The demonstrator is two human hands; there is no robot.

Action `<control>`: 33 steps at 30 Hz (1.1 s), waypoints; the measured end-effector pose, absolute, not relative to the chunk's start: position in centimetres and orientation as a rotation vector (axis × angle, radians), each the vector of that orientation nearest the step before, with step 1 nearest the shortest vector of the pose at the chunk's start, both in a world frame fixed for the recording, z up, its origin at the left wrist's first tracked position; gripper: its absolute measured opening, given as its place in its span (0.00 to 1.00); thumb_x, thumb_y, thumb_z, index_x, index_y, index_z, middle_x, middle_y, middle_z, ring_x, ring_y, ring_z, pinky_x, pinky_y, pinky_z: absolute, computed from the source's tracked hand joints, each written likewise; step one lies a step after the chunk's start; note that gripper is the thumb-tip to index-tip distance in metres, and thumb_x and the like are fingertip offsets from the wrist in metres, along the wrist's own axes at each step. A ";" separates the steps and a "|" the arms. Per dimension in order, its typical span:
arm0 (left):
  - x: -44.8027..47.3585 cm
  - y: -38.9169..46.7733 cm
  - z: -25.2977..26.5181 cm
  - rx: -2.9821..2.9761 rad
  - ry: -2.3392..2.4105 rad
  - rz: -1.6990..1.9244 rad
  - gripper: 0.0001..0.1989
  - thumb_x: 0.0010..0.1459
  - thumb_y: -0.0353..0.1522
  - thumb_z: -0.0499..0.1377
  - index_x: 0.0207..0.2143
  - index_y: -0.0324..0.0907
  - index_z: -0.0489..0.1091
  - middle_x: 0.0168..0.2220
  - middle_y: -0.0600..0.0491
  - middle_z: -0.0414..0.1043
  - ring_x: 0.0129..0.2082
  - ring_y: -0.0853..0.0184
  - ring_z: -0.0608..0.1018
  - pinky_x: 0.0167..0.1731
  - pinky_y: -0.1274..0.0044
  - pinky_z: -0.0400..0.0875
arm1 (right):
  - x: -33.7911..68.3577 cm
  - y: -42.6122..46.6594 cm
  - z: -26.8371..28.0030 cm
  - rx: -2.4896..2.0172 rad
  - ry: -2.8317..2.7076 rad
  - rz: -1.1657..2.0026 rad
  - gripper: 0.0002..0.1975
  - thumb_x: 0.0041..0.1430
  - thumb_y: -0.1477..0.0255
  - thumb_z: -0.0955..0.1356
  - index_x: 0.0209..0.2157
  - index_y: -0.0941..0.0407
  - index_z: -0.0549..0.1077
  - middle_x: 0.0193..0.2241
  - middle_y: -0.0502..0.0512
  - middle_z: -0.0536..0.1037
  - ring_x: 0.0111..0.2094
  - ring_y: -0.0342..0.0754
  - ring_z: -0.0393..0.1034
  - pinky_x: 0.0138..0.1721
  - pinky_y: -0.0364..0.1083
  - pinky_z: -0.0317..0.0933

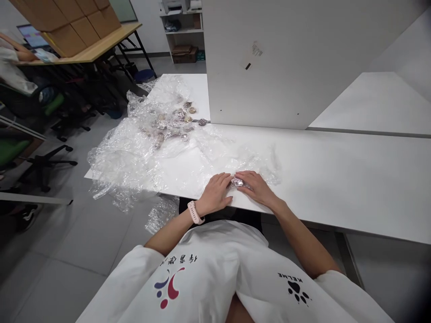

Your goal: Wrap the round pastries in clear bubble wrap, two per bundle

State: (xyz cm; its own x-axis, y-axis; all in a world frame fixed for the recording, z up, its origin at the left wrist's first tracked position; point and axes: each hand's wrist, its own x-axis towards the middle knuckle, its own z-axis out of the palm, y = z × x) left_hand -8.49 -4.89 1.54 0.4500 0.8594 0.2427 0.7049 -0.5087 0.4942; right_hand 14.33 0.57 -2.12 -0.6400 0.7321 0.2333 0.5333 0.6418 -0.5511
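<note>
Near the front edge of the table, a small shiny bundle in clear plastic wrap [238, 182] lies between my two hands. My left hand [216, 194], with a pale pink band on its wrist, presses the bundle's left side with its fingers together. Curled over the right side is my right hand [256, 187], its thumb and fingers closed on the wrap. What is inside the bundle is hard to make out. A thin clear plastic sheet [259, 163] spreads on the table just beyond my fingers.
A heap of crinkled clear plastic [124, 157] covers the left of the white table [353, 179] and hangs over its edge. Several small brownish wrapped pieces [182, 114] lie there. A white upright panel [262, 67] stands behind. Another person's arm [25, 54] shows far left.
</note>
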 end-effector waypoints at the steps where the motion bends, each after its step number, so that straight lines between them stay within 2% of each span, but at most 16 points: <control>1: -8.7 -4.9 1.1 2.351 1.311 0.655 0.29 0.57 0.32 0.61 0.61 0.42 0.59 0.60 0.41 0.66 0.60 0.53 0.69 0.60 0.57 0.62 | 14.3 0.5 -2.1 -0.994 -2.429 0.590 0.20 0.68 0.62 0.62 0.58 0.50 0.70 0.57 0.57 0.74 0.57 0.56 0.66 0.57 0.59 0.62; 4: -9.8 -4.5 0.2 2.219 1.396 0.679 0.20 0.62 0.33 0.59 0.56 0.42 0.63 0.53 0.43 0.73 0.53 0.56 0.75 0.54 0.62 0.68 | 14.3 0.1 -1.3 -1.064 -2.430 0.539 0.18 0.69 0.62 0.61 0.52 0.51 0.75 0.51 0.58 0.78 0.52 0.56 0.71 0.50 0.56 0.65; 6: -10.4 -4.1 0.4 2.118 1.462 0.679 0.13 0.66 0.34 0.55 0.52 0.44 0.66 0.45 0.48 0.77 0.45 0.59 0.78 0.46 0.68 0.71 | 14.4 0.0 -0.4 -1.154 -2.408 0.586 0.17 0.70 0.60 0.60 0.47 0.51 0.77 0.43 0.56 0.81 0.43 0.53 0.74 0.42 0.51 0.66; 9: -10.6 -2.7 1.3 1.962 1.538 0.580 0.11 0.67 0.39 0.55 0.49 0.45 0.67 0.31 0.55 0.77 0.31 0.65 0.78 0.34 0.74 0.69 | 14.1 0.8 0.7 -1.290 -2.336 0.764 0.18 0.69 0.58 0.60 0.42 0.51 0.77 0.29 0.50 0.80 0.29 0.47 0.73 0.32 0.45 0.60; 11: -10.1 -1.6 1.9 1.937 1.657 0.483 0.13 0.65 0.40 0.59 0.48 0.45 0.67 0.28 0.56 0.75 0.28 0.65 0.77 0.30 0.76 0.67 | 13.6 1.8 1.1 -1.396 -2.295 0.835 0.16 0.66 0.57 0.63 0.38 0.51 0.77 0.24 0.48 0.77 0.26 0.45 0.70 0.30 0.44 0.57; 13: -9.4 -1.1 2.4 2.036 1.829 0.421 0.13 0.62 0.38 0.62 0.47 0.43 0.68 0.32 0.52 0.76 0.34 0.61 0.77 0.32 0.73 0.67 | 13.0 2.6 1.2 -1.539 -2.269 0.760 0.14 0.63 0.57 0.66 0.36 0.52 0.77 0.25 0.49 0.77 0.28 0.47 0.70 0.30 0.45 0.56; 16: -8.5 -2.4 3.1 2.330 1.917 0.475 0.10 0.62 0.31 0.60 0.46 0.41 0.68 0.43 0.45 0.75 0.46 0.55 0.75 0.42 0.67 0.69 | 12.6 2.3 1.0 -1.598 -2.231 0.368 0.11 0.63 0.62 0.67 0.39 0.54 0.76 0.37 0.56 0.79 0.38 0.52 0.70 0.35 0.47 0.58; 18: -8.3 -4.2 3.3 2.503 1.794 0.504 0.13 0.61 0.28 0.57 0.49 0.41 0.68 0.50 0.43 0.73 0.51 0.55 0.73 0.49 0.64 0.68 | 12.7 0.9 1.0 -1.490 -2.199 0.131 0.11 0.66 0.65 0.65 0.41 0.55 0.76 0.41 0.59 0.78 0.42 0.53 0.69 0.40 0.49 0.59; 20: -8.5 -5.8 2.8 2.586 1.716 0.451 0.20 0.59 0.24 0.55 0.54 0.41 0.66 0.56 0.43 0.70 0.58 0.54 0.70 0.57 0.61 0.64 | 13.1 -0.8 0.8 -1.375 -2.178 0.049 0.11 0.68 0.67 0.63 0.41 0.55 0.76 0.39 0.58 0.78 0.41 0.52 0.68 0.43 0.50 0.60; 22: -9.0 -6.5 1.7 2.578 1.773 0.384 0.24 0.59 0.22 0.52 0.58 0.38 0.64 0.61 0.41 0.67 0.64 0.53 0.66 0.65 0.57 0.56 | 13.5 -2.5 0.3 -1.313 -2.170 0.087 0.11 0.69 0.67 0.63 0.40 0.55 0.76 0.38 0.57 0.78 0.40 0.51 0.68 0.43 0.49 0.61; 24: -9.4 -6.1 0.2 2.477 1.889 0.414 0.25 0.61 0.21 0.50 0.60 0.36 0.64 0.62 0.40 0.66 0.67 0.53 0.62 0.68 0.54 0.49 | 13.7 -3.8 -0.3 -1.305 -2.161 0.192 0.11 0.69 0.67 0.63 0.43 0.55 0.75 0.38 0.57 0.77 0.41 0.51 0.69 0.42 0.49 0.63; 26: -9.5 -5.0 -0.9 2.298 1.963 0.574 0.23 0.63 0.23 0.49 0.60 0.39 0.65 0.64 0.41 0.64 0.70 0.54 0.58 0.68 0.51 0.44 | 13.7 -4.5 -1.0 -1.344 -2.111 0.330 0.12 0.69 0.66 0.62 0.46 0.54 0.74 0.41 0.58 0.76 0.42 0.51 0.70 0.41 0.49 0.64; 28: -9.0 -4.0 -1.4 2.032 1.956 0.816 0.21 0.66 0.27 0.49 0.60 0.43 0.66 0.67 0.44 0.61 0.71 0.53 0.53 0.68 0.48 0.39 | 13.3 -4.8 -1.4 -1.398 -2.022 0.468 0.14 0.69 0.63 0.62 0.48 0.54 0.73 0.42 0.58 0.75 0.39 0.50 0.71 0.39 0.49 0.66; 30: -7.8 -3.2 -1.0 1.668 1.818 1.053 0.21 0.68 0.32 0.49 0.61 0.45 0.66 0.67 0.46 0.59 0.72 0.54 0.52 0.68 0.49 0.41 | 12.7 -4.9 -1.7 -1.439 -1.927 0.578 0.16 0.68 0.59 0.62 0.48 0.53 0.72 0.40 0.57 0.75 0.33 0.48 0.70 0.36 0.49 0.67; 33: -5.2 -3.0 0.2 1.074 1.415 1.266 0.23 0.69 0.37 0.47 0.63 0.45 0.63 0.64 0.45 0.65 0.67 0.57 0.63 0.65 0.56 0.57 | 11.6 -4.8 -1.8 -1.478 -1.827 0.640 0.18 0.66 0.54 0.63 0.46 0.53 0.72 0.37 0.55 0.75 0.28 0.46 0.68 0.33 0.48 0.66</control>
State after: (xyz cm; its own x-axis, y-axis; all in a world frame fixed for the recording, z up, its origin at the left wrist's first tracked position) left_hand -5.17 -2.97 0.25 -0.1918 0.9780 -0.0820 0.0270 0.0888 0.9957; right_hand 11.58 -4.83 -1.81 -0.1123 0.9721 0.2057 0.6308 0.2297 -0.7412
